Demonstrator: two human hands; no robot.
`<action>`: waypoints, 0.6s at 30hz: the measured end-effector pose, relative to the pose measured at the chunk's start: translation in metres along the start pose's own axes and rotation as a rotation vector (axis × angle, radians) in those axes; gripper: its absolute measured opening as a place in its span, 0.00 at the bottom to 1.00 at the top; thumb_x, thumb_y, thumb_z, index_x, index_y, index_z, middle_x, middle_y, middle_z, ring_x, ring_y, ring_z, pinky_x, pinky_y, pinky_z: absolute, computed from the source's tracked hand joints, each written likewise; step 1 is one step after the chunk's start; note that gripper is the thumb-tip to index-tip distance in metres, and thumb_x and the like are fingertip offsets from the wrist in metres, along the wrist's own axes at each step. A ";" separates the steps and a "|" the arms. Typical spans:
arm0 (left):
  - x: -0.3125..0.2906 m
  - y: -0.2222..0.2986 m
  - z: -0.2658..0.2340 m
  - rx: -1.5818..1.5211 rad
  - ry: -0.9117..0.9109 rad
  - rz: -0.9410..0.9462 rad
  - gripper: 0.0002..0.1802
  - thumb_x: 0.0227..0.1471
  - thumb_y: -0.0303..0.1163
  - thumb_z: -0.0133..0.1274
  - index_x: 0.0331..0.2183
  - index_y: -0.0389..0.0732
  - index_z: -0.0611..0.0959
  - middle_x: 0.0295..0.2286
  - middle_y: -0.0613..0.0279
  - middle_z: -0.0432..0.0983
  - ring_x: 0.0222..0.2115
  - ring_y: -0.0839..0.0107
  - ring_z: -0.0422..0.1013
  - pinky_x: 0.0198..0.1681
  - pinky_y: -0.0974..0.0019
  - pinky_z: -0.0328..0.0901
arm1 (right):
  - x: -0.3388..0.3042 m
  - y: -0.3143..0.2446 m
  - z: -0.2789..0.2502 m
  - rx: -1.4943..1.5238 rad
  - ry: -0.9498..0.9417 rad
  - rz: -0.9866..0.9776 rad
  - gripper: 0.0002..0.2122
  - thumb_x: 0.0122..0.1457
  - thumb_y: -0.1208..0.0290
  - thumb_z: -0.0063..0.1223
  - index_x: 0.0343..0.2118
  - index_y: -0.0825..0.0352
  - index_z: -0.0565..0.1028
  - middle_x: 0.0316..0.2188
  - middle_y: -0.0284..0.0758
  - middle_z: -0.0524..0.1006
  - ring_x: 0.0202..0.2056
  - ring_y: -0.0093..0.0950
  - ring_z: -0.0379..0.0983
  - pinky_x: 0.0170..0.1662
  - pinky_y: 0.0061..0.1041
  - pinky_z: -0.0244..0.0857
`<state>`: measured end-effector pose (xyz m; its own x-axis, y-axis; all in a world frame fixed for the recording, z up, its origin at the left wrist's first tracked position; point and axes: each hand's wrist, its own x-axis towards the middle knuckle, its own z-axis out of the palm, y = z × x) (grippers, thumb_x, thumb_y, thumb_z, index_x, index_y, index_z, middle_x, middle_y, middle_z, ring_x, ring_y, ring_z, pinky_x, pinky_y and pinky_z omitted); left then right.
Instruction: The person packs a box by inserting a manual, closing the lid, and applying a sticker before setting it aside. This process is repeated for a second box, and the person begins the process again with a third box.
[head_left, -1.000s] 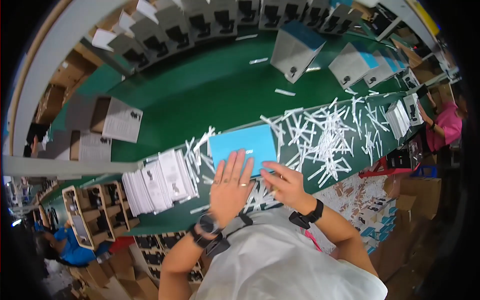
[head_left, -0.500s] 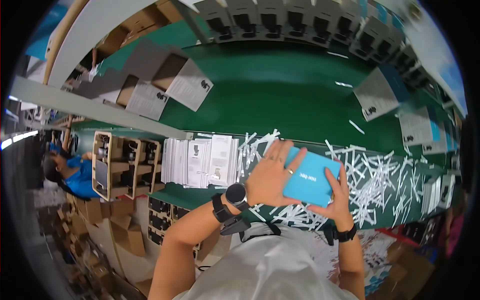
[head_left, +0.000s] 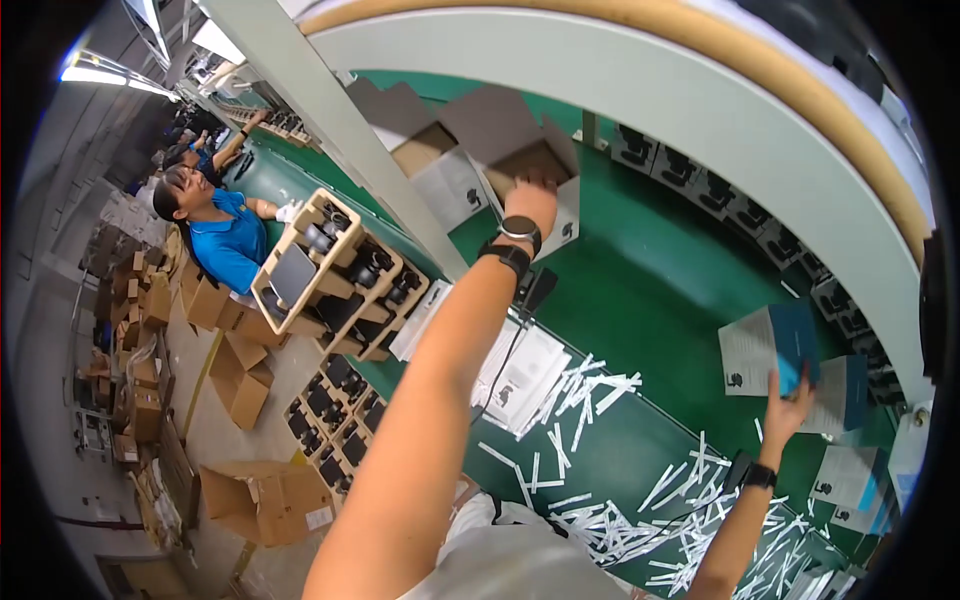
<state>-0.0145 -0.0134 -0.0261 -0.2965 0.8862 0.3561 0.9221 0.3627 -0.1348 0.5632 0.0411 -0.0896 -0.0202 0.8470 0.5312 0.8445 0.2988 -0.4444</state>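
My left hand (head_left: 534,197) reaches far forward to an open white-and-grey box (head_left: 568,205) with raised flaps. Its fingers bend over the near rim into the mouth, closed on that edge; their tips are hidden. Brown cardboard shows inside. Over on the right, my right hand (head_left: 788,408) has thumb and fingers apart against the blue side of a closed white-and-blue box (head_left: 750,350). I cannot tell whether it bears any weight. The small light-blue packet cannot be made out now.
A second open box (head_left: 448,190) stands left of the first. Paper stacks (head_left: 525,375) and scattered white strips (head_left: 620,520) lie on the green bench. A wooden tray (head_left: 335,275) holds black devices. A co-worker in blue (head_left: 225,235) stands beyond it. Printed boxes (head_left: 715,190) line the back.
The view has swung left. My hands have come apart and away from the light-blue packet: the left forward to the open box, the right out to a closed box.
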 end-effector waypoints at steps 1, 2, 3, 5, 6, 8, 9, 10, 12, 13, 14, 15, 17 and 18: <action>0.004 0.005 0.003 -0.023 -0.101 0.000 0.21 0.49 0.34 0.56 0.46 0.39 0.78 0.43 0.48 0.73 0.42 0.51 0.73 0.39 0.52 0.73 | 0.020 0.015 0.005 0.000 0.014 0.003 0.30 0.55 0.63 0.64 0.60 0.67 0.68 0.60 0.44 0.68 0.62 0.42 0.61 0.62 0.35 0.53; 0.004 0.013 0.004 -0.045 -0.201 0.003 0.19 0.51 0.34 0.53 0.46 0.40 0.79 0.41 0.49 0.74 0.41 0.53 0.74 0.39 0.52 0.72 | 0.041 0.025 0.006 0.044 -0.056 0.082 0.31 0.55 0.62 0.65 0.60 0.67 0.68 0.59 0.44 0.69 0.59 0.42 0.63 0.60 0.35 0.55; 0.000 0.015 0.001 0.002 -0.170 0.095 0.15 0.53 0.33 0.49 0.43 0.42 0.81 0.39 0.50 0.77 0.37 0.54 0.76 0.37 0.52 0.72 | 0.050 0.022 0.004 0.099 -0.136 0.156 0.32 0.55 0.61 0.65 0.60 0.68 0.68 0.58 0.45 0.69 0.56 0.41 0.66 0.58 0.35 0.58; -0.008 0.039 -0.026 0.045 -0.281 0.306 0.12 0.52 0.32 0.48 0.37 0.42 0.84 0.38 0.50 0.78 0.35 0.54 0.77 0.35 0.51 0.71 | 0.045 0.025 -0.017 0.082 -0.072 0.031 0.32 0.55 0.61 0.66 0.60 0.68 0.67 0.57 0.44 0.70 0.51 0.37 0.69 0.53 0.31 0.61; -0.017 0.058 -0.061 -0.077 -0.415 0.367 0.12 0.50 0.30 0.50 0.36 0.42 0.84 0.37 0.50 0.79 0.39 0.55 0.75 0.41 0.53 0.69 | 0.041 0.030 -0.032 0.059 -0.011 -0.098 0.32 0.54 0.61 0.66 0.60 0.69 0.67 0.57 0.43 0.70 0.46 0.34 0.72 0.47 0.27 0.65; -0.060 0.080 -0.099 -0.617 -0.021 0.633 0.17 0.37 0.19 0.56 0.35 0.40 0.81 0.44 0.45 0.74 0.50 0.50 0.69 0.53 0.55 0.65 | -0.012 -0.004 -0.066 0.256 -0.004 0.146 0.31 0.55 0.67 0.63 0.61 0.69 0.65 0.58 0.39 0.70 0.39 0.23 0.72 0.35 0.16 0.63; -0.090 0.091 -0.082 -0.680 0.093 0.700 0.19 0.32 0.18 0.56 0.34 0.39 0.78 0.49 0.46 0.70 0.56 0.46 0.63 0.58 0.53 0.63 | -0.042 -0.036 -0.076 0.415 -0.116 0.171 0.30 0.55 0.71 0.60 0.61 0.69 0.65 0.59 0.37 0.69 0.38 0.19 0.70 0.32 0.12 0.59; -0.113 0.116 -0.114 -0.612 0.102 0.796 0.18 0.31 0.21 0.57 0.32 0.39 0.77 0.52 0.49 0.67 0.59 0.42 0.59 0.59 0.51 0.62 | -0.079 -0.060 -0.093 0.533 -0.218 0.234 0.29 0.56 0.75 0.57 0.62 0.69 0.64 0.59 0.36 0.69 0.37 0.15 0.69 0.29 0.09 0.55; -0.174 0.155 -0.133 -0.815 0.063 0.891 0.10 0.37 0.26 0.56 0.27 0.40 0.74 0.53 0.53 0.68 0.58 0.45 0.62 0.58 0.51 0.65 | -0.131 -0.139 -0.119 0.701 -0.403 0.196 0.30 0.53 0.80 0.53 0.62 0.71 0.63 0.57 0.37 0.69 0.38 0.18 0.70 0.33 0.13 0.61; -0.201 0.173 -0.140 -0.934 0.111 0.950 0.07 0.40 0.30 0.55 0.26 0.41 0.75 0.51 0.55 0.71 0.57 0.49 0.64 0.56 0.54 0.66 | -0.158 -0.144 -0.115 0.861 -0.328 0.192 0.30 0.54 0.79 0.54 0.62 0.73 0.62 0.57 0.38 0.69 0.38 0.20 0.71 0.36 0.16 0.64; -0.230 0.188 -0.140 -0.897 0.066 1.015 0.09 0.41 0.31 0.55 0.29 0.40 0.78 0.50 0.56 0.72 0.57 0.53 0.65 0.55 0.57 0.67 | -0.185 -0.144 -0.104 1.022 -0.253 0.186 0.30 0.55 0.78 0.56 0.62 0.74 0.62 0.56 0.39 0.69 0.38 0.23 0.72 0.38 0.18 0.66; -0.257 0.204 -0.138 -0.962 0.000 0.984 0.11 0.44 0.31 0.55 0.33 0.39 0.81 0.51 0.57 0.72 0.56 0.57 0.66 0.56 0.59 0.66 | -0.196 -0.146 -0.095 0.842 -0.077 0.300 0.27 0.55 0.77 0.57 0.58 0.74 0.65 0.49 0.37 0.72 0.34 0.20 0.69 0.35 0.16 0.64; -0.278 0.223 -0.148 -0.974 0.154 0.923 0.11 0.47 0.31 0.55 0.35 0.39 0.82 0.47 0.58 0.74 0.52 0.61 0.69 0.54 0.61 0.67 | -0.216 -0.120 -0.100 0.625 -0.036 0.544 0.16 0.59 0.71 0.59 0.47 0.74 0.71 0.35 0.33 0.74 0.30 0.17 0.67 0.29 0.16 0.60; -0.277 0.225 -0.161 -1.008 0.179 0.920 0.10 0.47 0.31 0.55 0.35 0.39 0.82 0.45 0.58 0.75 0.49 0.62 0.72 0.50 0.61 0.69 | -0.219 -0.121 -0.109 0.611 -0.028 0.554 0.16 0.59 0.71 0.59 0.47 0.74 0.71 0.35 0.33 0.74 0.30 0.17 0.67 0.29 0.16 0.60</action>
<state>0.3150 -0.2240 -0.0064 0.4784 0.6134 0.6284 0.5688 -0.7616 0.3105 0.5231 -0.2286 -0.0738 0.2936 0.9502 0.1045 0.2960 0.0136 -0.9551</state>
